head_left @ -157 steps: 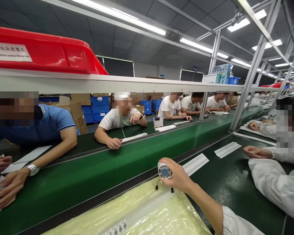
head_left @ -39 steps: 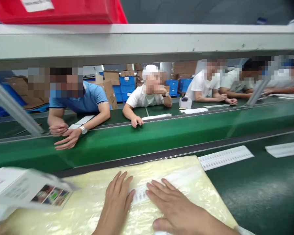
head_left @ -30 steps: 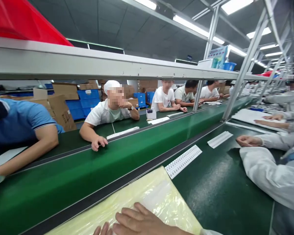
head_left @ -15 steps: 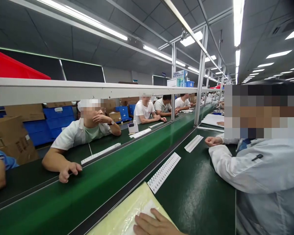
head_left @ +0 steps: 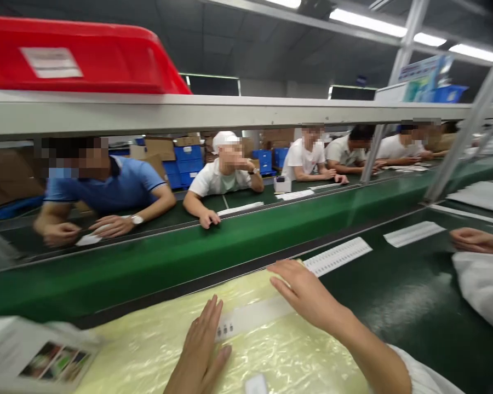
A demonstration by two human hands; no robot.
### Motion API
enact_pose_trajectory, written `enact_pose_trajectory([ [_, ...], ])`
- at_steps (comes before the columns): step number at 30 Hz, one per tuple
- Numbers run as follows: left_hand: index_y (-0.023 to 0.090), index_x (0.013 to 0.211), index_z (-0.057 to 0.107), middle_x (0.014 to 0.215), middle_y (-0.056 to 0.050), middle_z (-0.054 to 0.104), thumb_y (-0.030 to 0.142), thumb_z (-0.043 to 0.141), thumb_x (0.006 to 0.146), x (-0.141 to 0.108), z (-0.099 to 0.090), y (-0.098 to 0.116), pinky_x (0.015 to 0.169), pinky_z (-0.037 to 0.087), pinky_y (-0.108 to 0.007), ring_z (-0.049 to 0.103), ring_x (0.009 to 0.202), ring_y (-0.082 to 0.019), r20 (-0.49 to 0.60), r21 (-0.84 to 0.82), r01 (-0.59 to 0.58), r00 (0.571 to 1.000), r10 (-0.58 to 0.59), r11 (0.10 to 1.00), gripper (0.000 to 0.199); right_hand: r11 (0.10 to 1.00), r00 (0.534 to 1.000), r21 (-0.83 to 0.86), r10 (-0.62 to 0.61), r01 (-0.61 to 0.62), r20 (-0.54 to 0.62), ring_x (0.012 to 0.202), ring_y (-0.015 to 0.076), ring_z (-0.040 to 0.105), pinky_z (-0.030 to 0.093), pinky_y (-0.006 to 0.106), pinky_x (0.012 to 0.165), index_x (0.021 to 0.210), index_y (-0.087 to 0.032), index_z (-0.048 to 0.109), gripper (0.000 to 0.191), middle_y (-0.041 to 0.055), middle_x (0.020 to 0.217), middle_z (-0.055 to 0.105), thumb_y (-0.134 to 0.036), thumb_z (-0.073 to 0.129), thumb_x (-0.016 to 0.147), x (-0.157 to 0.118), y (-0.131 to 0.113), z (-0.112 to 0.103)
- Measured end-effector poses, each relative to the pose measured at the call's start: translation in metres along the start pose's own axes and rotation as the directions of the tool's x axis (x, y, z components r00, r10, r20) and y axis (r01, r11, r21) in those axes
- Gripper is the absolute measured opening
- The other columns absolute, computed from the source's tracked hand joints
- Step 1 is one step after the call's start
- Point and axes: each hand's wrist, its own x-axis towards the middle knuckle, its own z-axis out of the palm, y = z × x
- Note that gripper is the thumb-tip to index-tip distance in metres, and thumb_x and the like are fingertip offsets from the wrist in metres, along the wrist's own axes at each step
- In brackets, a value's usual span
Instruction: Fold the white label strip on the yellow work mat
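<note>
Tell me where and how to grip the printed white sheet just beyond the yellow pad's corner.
Probably best to pinch the printed white sheet at its right end, coming from the right and lifting the edge. It lies thin and flat on the green surface, and that end looks free, while its left end sits close to the yellow pad and the right hand.

The bench (head_left: 394,298) has a dark green, slightly glossy top with a black strip (head_left: 181,290) along its far edge. Directly on it lie a yellow plastic-wrapped pad (head_left: 148,334), a printed label sheet (head_left: 340,255) by the pad's far right corner, and a second label sheet (head_left: 414,233) farther right.
</note>
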Motion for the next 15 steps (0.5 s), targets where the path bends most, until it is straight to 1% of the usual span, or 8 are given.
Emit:
enact_pose_trajectory([
  [1, 0.033, 0.157, 0.013, 0.163, -0.003, 0.021, 0.044, 0.029, 0.102, 0.002, 0.0, -0.007, 0.119, 0.033, -0.051, 0.024, 0.149, -0.025, -0.03, -0.066, 0.084, 0.996, -0.086, 0.994, 0.058, 1.0, 0.998, -0.007, -0.027, 0.027, 0.063, 0.114, 0.0255, 0.06, 0.05, 0.043, 0.099, 0.123, -0.021, 0.067, 0.026, 0.0073, 0.12, 0.067, -0.027, 0.051, 0.103, 0.002, -0.007, 0.019],
  [3, 0.029, 0.156, 0.02, 0.163, -0.006, 0.021, 0.046, 0.031, 0.102, 0.011, -0.003, -0.02, 0.118, 0.034, -0.053, 0.02, 0.15, -0.027, -0.042, -0.154, 0.215, 0.974, -0.223, 0.964, 0.058, 0.997, 0.99, -0.015, -0.067, 0.069, 0.124, 0.106, 0.0282, 0.063, 0.053, 0.045, 0.094, 0.112, -0.017, 0.07, 0.019, 0.0088, 0.11, 0.07, -0.016, 0.062, 0.095, 0.002, -0.016, 0.057],
  [6, 0.019, 0.148, 0.042, 0.159, -0.012, 0.033, 0.043, 0.04, 0.098, 0.02, -0.01, -0.028, 0.119, 0.025, -0.062, 0.019, 0.15, -0.033, 0.018, -0.137, 0.262, 0.965, -0.262, 0.955, 0.055, 0.994, 0.986, -0.027, -0.1, 0.104, 0.134, 0.109, 0.0337, 0.06, 0.052, 0.052, 0.093, 0.106, -0.013, 0.069, 0.018, 0.013, 0.112, 0.067, -0.007, 0.065, 0.088, -0.003, -0.021, 0.092],
  [8, 0.02, 0.13, 0.061, 0.153, -0.012, 0.043, 0.037, 0.047, 0.094, 0.021, -0.012, -0.025, 0.119, 0.02, -0.066, 0.022, 0.149, -0.037, 0.047, -0.146, 0.237, 0.971, -0.233, 0.96, 0.043, 0.991, 0.984, -0.026, -0.124, 0.128, 0.125, 0.112, 0.033, 0.058, 0.05, 0.052, 0.095, 0.102, -0.014, 0.066, 0.018, 0.0121, 0.115, 0.065, -0.003, 0.064, 0.087, -0.006, -0.02, 0.099],
  [10, 0.022, 0.105, 0.071, 0.147, -0.011, 0.051, 0.031, 0.052, 0.088, 0.02, -0.014, -0.018, 0.117, 0.023, -0.066, 0.029, 0.145, -0.038, 0.033, -0.258, 0.234, 0.972, -0.233, 0.938, 0.027, 0.988, 0.981, -0.014, -0.149, 0.152, 0.121, 0.108, 0.0284, 0.059, 0.048, 0.051, 0.099, 0.096, -0.017, 0.062, 0.017, 0.0084, 0.111, 0.065, -0.001, 0.06, 0.089, -0.009, -0.017, 0.097],
  [12, 0.023, 0.092, 0.068, 0.134, -0.01, 0.06, 0.03, 0.054, 0.085, 0.019, -0.017, -0.011, 0.109, 0.04, -0.058, 0.047, 0.133, -0.035, 0.023, -0.393, 0.259, 0.962, -0.272, 0.883, 0.018, 0.982, 0.976, 0.002, -0.189, 0.19, 0.106, 0.099, 0.0235, 0.062, 0.042, 0.053, 0.104, 0.093, -0.018, 0.057, 0.017, 0.0054, 0.104, 0.066, -0.002, 0.053, 0.093, -0.011, -0.014, 0.093],
  [14, 0.024, 0.095, 0.065, 0.115, -0.008, 0.068, 0.032, 0.054, 0.085, 0.02, -0.02, -0.007, 0.092, 0.054, -0.044, 0.063, 0.109, -0.028, 0.033, -0.467, 0.284, 0.952, -0.304, 0.837, 0.017, 0.966, 0.965, 0.017, -0.258, 0.257, 0.044, 0.089, 0.0199, 0.063, 0.039, 0.053, 0.106, 0.092, -0.019, 0.053, 0.019, 0.0036, 0.097, 0.066, -0.004, 0.044, 0.097, -0.013, -0.011, 0.091],
  [15, 0.024, 0.098, 0.065, 0.106, -0.006, 0.069, 0.034, 0.054, 0.086, 0.02, -0.021, -0.007, 0.083, 0.056, -0.038, 0.066, 0.098, -0.025, 0.035, -0.483, 0.289, 0.95, -0.311, 0.827, 0.019, 0.954, 0.954, 0.019, -0.299, 0.299, -0.002, 0.084, 0.0187, 0.063, 0.039, 0.052, 0.105, 0.093, -0.019, 0.052, 0.02, 0.0033, 0.095, 0.066, -0.005, 0.04, 0.099, -0.013, -0.01, 0.091],
])
